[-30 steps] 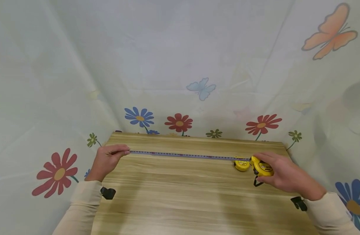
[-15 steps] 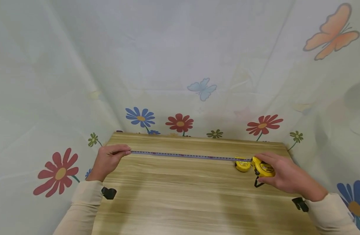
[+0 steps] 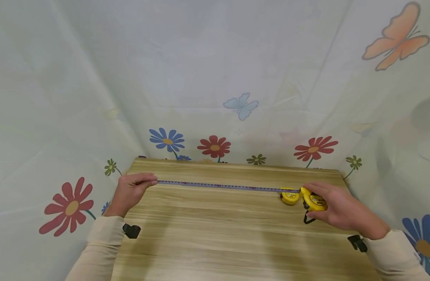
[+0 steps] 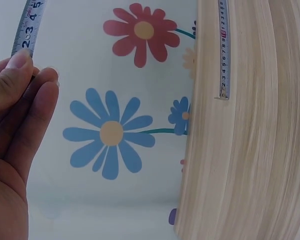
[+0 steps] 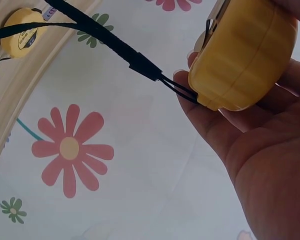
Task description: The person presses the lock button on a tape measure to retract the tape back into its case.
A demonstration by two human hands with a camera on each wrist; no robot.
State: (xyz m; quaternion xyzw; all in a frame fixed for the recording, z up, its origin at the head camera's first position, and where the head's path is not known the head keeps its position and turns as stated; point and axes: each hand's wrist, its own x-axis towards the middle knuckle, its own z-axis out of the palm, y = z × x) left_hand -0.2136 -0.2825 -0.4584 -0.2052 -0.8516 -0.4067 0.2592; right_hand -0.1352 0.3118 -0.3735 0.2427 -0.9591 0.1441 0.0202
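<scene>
My left hand pinches the free end of a tape measure's blade between thumb and fingers. The right hand grips that tape measure's yellow case, whose black wrist strap hangs loose. Between the hands the blade stretches straight across, raised over the wooden table. A second yellow tape measure lies on the table just left of the right hand. Its own blade is drawn out flat along the wood, hooked end toward the left. From the head, the held blade mostly covers the lower one.
The wooden table meets a pale sheet printed with flowers and butterflies at its back and sides. Black clips sit at both sleeve cuffs.
The view shifts very slightly. Both hands keep their hold on the tape measure, and the blade stays stretched at about the same length.
</scene>
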